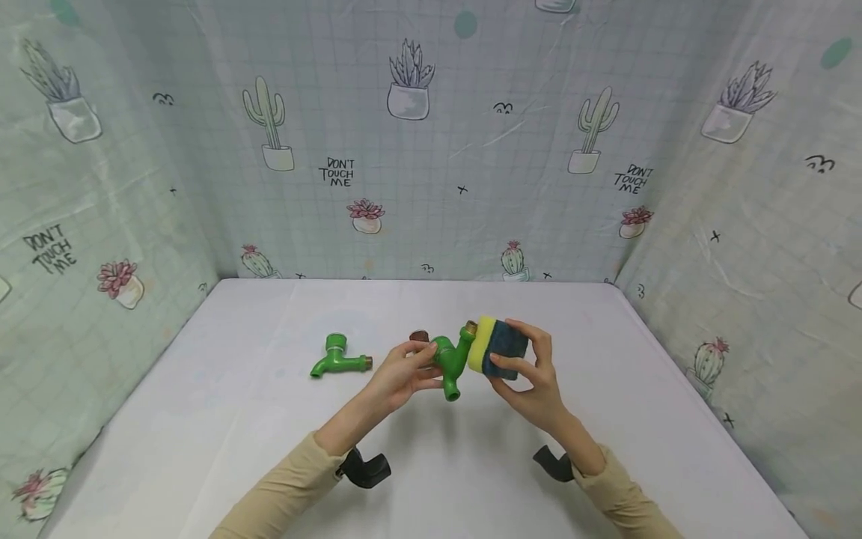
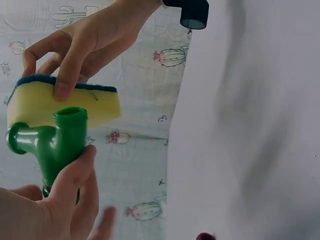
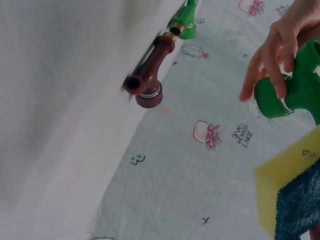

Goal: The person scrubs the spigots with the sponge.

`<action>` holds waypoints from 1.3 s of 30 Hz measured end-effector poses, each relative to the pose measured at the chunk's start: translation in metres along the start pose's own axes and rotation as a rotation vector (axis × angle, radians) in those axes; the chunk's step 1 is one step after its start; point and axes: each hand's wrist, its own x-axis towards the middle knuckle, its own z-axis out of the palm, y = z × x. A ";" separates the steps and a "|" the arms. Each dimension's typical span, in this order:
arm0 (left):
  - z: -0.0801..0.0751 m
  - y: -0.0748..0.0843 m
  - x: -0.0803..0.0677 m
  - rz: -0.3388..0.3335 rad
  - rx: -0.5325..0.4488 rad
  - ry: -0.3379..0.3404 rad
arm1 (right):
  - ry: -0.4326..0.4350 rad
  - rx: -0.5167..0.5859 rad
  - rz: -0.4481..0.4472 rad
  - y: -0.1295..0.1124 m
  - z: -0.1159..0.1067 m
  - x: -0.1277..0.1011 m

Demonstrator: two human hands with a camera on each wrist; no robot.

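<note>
My left hand (image 1: 399, 380) grips a green water tap (image 1: 453, 365) by its knob, up off the white table. The tap's spout points down, and its brass threaded end (image 1: 471, 327) is turned up toward the right. A sponge (image 1: 479, 346), yellow with a dark blue-green scouring side, is held in my right hand (image 1: 539, 385) between thumb and fingers. Its yellow face is right at the tap's threaded end. In the left wrist view, the sponge (image 2: 35, 102) overlaps the tap's inlet (image 2: 17, 138).
A second green tap (image 1: 343, 364) lies on the table to the left. Behind my left hand is a dark red tap (image 1: 419, 336), mostly hidden in the head view; the right wrist view shows its body (image 3: 157, 60). A cactus-print cloth (image 1: 431, 209) walls the back and sides.
</note>
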 end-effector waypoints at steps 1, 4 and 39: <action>0.001 0.001 -0.001 -0.008 0.020 -0.009 | -0.009 -0.006 -0.005 0.000 0.001 -0.001; 0.003 0.003 -0.003 -0.042 0.067 -0.069 | -0.042 -0.017 -0.026 -0.001 0.003 -0.003; -0.014 -0.001 0.000 -0.072 0.015 -0.481 | -0.302 -0.231 -0.236 -0.016 -0.003 0.007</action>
